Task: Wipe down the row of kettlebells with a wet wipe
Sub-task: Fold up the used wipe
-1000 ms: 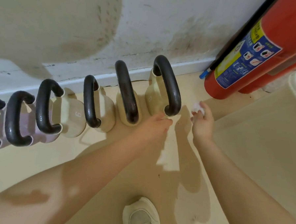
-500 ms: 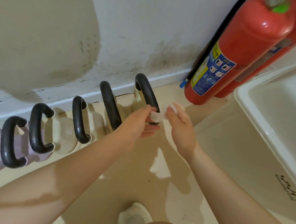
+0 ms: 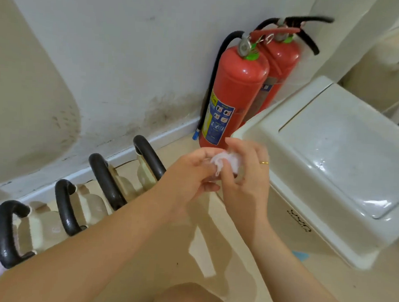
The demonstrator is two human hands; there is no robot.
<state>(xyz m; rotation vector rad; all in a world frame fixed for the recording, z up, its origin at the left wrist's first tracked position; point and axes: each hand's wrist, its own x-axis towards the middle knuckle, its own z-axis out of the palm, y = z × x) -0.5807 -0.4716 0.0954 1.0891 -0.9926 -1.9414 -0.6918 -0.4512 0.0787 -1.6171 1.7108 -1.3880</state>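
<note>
The wipe (image 3: pixel 225 160) is bunched into a small white wad and is held between both hands, raised above the floor and just right of the row's end. The left hand (image 3: pixel 188 173) is closed on its near edge with thumb and fingertips, while the right hand (image 3: pixel 246 174) is curled around its far side; both grips are tight, with nothing else held. No kettlebell is being touched. The kettlebells (image 3: pixel 113 183) are lined up along the wall's foot, black handles upright, with the row running off the left edge, so its full count cannot be told. Whether any has been wiped cannot be read from the surfaces: no wet streaks are clear. The wipe is judged to be in the middle of being refolded or balled up, near a white bin (image 3: pixel 332 157) and two extinguishers (image 3: pixel 233 95). How much wiping is left cannot be settled.
</note>
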